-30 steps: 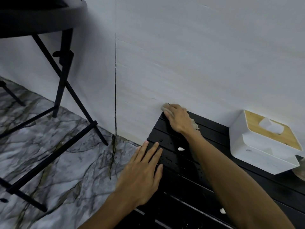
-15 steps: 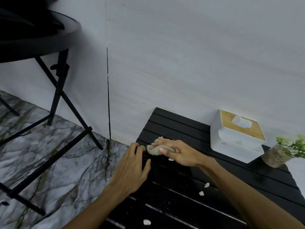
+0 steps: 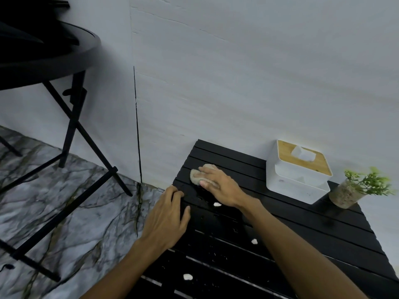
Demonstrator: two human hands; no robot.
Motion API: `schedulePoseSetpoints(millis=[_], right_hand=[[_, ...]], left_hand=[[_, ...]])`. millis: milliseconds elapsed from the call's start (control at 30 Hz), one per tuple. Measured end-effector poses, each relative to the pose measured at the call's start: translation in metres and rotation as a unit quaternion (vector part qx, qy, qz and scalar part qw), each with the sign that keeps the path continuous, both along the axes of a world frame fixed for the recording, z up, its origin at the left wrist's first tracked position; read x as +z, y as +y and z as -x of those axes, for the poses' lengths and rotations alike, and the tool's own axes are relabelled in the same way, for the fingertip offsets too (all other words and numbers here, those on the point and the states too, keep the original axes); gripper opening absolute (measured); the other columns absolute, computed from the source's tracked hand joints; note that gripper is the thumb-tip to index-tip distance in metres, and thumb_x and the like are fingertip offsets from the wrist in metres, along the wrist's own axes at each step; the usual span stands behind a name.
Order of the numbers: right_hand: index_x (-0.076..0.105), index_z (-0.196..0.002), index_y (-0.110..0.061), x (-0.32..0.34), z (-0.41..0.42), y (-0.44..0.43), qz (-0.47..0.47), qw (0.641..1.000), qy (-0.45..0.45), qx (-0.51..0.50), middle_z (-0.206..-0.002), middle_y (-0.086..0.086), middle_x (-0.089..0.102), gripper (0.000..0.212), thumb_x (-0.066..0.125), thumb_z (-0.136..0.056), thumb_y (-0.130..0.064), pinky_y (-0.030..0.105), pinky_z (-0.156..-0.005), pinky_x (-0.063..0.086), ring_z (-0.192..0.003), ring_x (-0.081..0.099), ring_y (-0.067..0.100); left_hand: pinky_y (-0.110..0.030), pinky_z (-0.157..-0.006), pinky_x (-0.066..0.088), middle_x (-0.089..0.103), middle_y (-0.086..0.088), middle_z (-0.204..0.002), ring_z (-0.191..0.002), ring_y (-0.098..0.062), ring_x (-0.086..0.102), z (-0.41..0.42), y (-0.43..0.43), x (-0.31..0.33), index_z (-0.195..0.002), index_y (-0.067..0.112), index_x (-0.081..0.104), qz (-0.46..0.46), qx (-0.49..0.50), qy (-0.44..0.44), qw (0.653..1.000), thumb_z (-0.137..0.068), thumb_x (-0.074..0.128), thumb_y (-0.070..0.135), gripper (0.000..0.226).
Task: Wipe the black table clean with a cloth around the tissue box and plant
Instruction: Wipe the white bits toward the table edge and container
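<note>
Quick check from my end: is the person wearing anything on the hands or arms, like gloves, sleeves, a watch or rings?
Nothing that shows. The left hand and right hand are bare, with no gloves. Both forearms are uncovered as far as the bottom edge of the picture, so no sleeve is in view. No watch, band or ring can be made out at the wrists or fingers, though the picture is a little soft.

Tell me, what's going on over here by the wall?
A person is wiping a black slatted table. The right hand presses a beige cloth onto the slats near the far left corner, while the left hand rests on the table's left edge. A few white crumbs lie on the slats nearer the person. The tissue box and small plant stand by the wall, apart from the cloth.
</note>
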State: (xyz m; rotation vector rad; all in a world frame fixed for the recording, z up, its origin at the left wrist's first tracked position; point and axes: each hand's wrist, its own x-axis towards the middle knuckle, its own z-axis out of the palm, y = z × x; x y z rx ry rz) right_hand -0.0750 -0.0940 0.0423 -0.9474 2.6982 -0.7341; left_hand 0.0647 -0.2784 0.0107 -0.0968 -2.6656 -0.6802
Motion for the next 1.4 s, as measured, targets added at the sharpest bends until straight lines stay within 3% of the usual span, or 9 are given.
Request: schedulePoseSetpoints(millis=[133, 300, 433, 533, 700, 900, 1100, 1267, 1400], right_hand=[[0.053, -0.141, -0.044, 0.003, -0.029, 0.031, 0.019, 0.998, -0.043, 0.05, -0.155, -0.028, 0.039, 0.047, 0.041, -0.1, -0.062, 0.055, -0.124, 0.02, -0.155, 0.017, 0.007], [0.056, -0.142, -0.036, 0.007, -0.06, 0.062, 0.073, 0.991, -0.097, 0.057, -0.153, -0.023, 0.046, 0.041, 0.05, -0.103, -0.047, 0.047, -0.127, 0.017, -0.151, 0.019, -0.003], [0.046, -0.148, -0.041, 0.018, -0.07, 0.071, 0.068, 0.993, -0.089, 0.047, -0.163, -0.024, 0.025, 0.056, 0.06, -0.095, -0.054, 0.049, -0.128, 0.011, -0.156, 0.0, 0.003], [0.044, -0.149, -0.042, 0.026, -0.081, 0.084, 0.095, 0.995, -0.036, -0.005, -0.161, -0.03, 0.025, 0.071, 0.071, -0.086, -0.058, 0.04, -0.125, 0.014, -0.156, 0.0, 0.003], [0.062, -0.107, -0.031, 0.009, -0.109, 0.107, 0.001, 0.975, 0.212, -0.059, -0.126, -0.016, 0.054, 0.049, 0.074, -0.074, -0.065, 0.039, -0.109, 0.042, -0.131, 0.044, 0.011], [0.061, -0.092, -0.029, -0.003, -0.115, 0.098, 0.003, 0.964, 0.234, -0.129, -0.106, -0.015, 0.057, 0.022, 0.075, -0.082, -0.043, 0.029, -0.09, 0.041, -0.106, 0.05, 0.012], [0.059, -0.094, -0.031, 0.037, -0.103, 0.096, 0.132, 0.966, 0.075, -0.209, -0.094, -0.012, 0.066, 0.005, 0.061, -0.097, -0.034, 0.023, -0.074, 0.049, -0.087, 0.06, 0.006], [0.069, -0.093, -0.01, 0.06, -0.054, 0.092, 0.264, 0.901, -0.157, -0.308, -0.083, 0.01, 0.072, 0.007, 0.066, -0.096, -0.016, 0.032, -0.058, 0.051, -0.056, 0.059, 0.017], [0.067, -0.073, -0.016, 0.049, -0.016, 0.081, 0.191, 0.912, -0.086, -0.353, -0.076, -0.002, 0.069, 0.02, 0.065, -0.091, -0.007, 0.026, -0.06, 0.048, -0.067, 0.062, 0.015]], left_hand=[[-0.022, -0.075, 0.048, 0.048, -0.002, -0.123, -0.1, -0.017, 0.057, 0.0, -0.001, -0.003, -0.119, 0.011, 0.054, 0.002, 0.0, 0.013, 1.0, -0.096, 0.05, 0.035, 0.034], [-0.029, -0.071, 0.052, 0.048, -0.001, -0.123, -0.094, -0.019, 0.06, 0.001, 0.001, -0.005, -0.119, 0.012, 0.054, 0.013, 0.005, 0.014, 1.0, -0.093, 0.036, 0.044, 0.045], [-0.034, -0.081, 0.052, 0.048, -0.004, -0.125, -0.104, -0.023, 0.057, 0.006, -0.002, -0.004, -0.126, 0.012, 0.051, 0.022, -0.003, 0.006, 1.0, -0.091, 0.034, 0.048, 0.052], [-0.038, -0.095, 0.048, 0.048, -0.002, -0.13, -0.117, -0.022, 0.05, 0.012, -0.005, 0.007, -0.134, 0.016, 0.049, 0.021, -0.052, 0.016, 0.998, -0.088, 0.042, 0.05, 0.058], [-0.041, -0.114, 0.028, 0.044, 0.003, -0.143, -0.144, -0.021, 0.025, 0.028, -0.004, 0.019, -0.13, 0.031, 0.059, 0.053, -0.197, 0.008, 0.979, -0.084, 0.07, 0.044, 0.048], [-0.044, -0.107, 0.039, 0.053, 0.006, -0.135, -0.138, -0.018, 0.034, 0.04, 0.002, 0.025, -0.102, 0.031, 0.075, 0.074, -0.222, 0.043, 0.971, -0.084, 0.074, 0.036, 0.018], [-0.027, -0.101, 0.037, 0.061, 0.015, -0.116, -0.121, 0.0, 0.045, 0.05, 0.008, 0.048, -0.1, 0.028, 0.064, -0.104, -0.19, 0.031, 0.976, -0.096, 0.053, 0.037, 0.015], [-0.012, -0.087, 0.043, 0.07, 0.009, -0.104, -0.102, 0.0, 0.062, 0.083, 0.023, 0.076, -0.103, 0.021, 0.067, -0.299, -0.152, -0.1, 0.937, -0.096, 0.059, 0.032, 0.015], [-0.031, -0.08, 0.057, 0.071, -0.002, -0.097, -0.091, -0.016, 0.068, 0.125, 0.032, 0.066, -0.102, 0.018, 0.067, -0.293, -0.097, -0.13, 0.942, -0.093, 0.065, 0.027, 0.013]])
